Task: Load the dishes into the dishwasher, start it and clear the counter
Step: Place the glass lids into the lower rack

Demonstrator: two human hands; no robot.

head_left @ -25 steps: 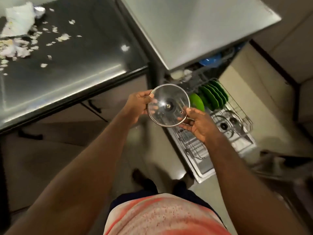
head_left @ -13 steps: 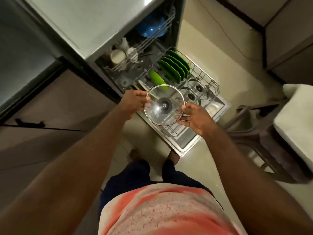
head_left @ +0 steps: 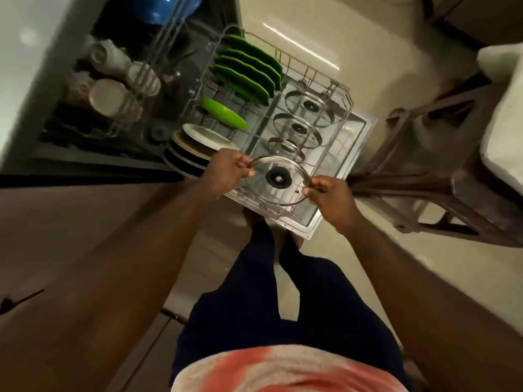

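Now you are pinching one glass lid point(head_left: 278, 179) at its rim with left hand point(head_left: 226, 171) and right hand point(head_left: 331, 196); three more lids point(head_left: 297, 128) are standing in the rack point(head_left: 349, 106) just beyond them.

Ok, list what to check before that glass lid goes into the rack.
1. Grip: left hand and right hand pinch opposite edges of the glass lid: ok.
2. Lower rack pulled out over the open door: ok.
3. Lid over the rack's near end, in line with the three lids standing there: ok.
4. Free slot beneath: cannot tell, the held lid covers it.
5. Lid tipped on edge like the racked ones: not ok, it looks flatter.
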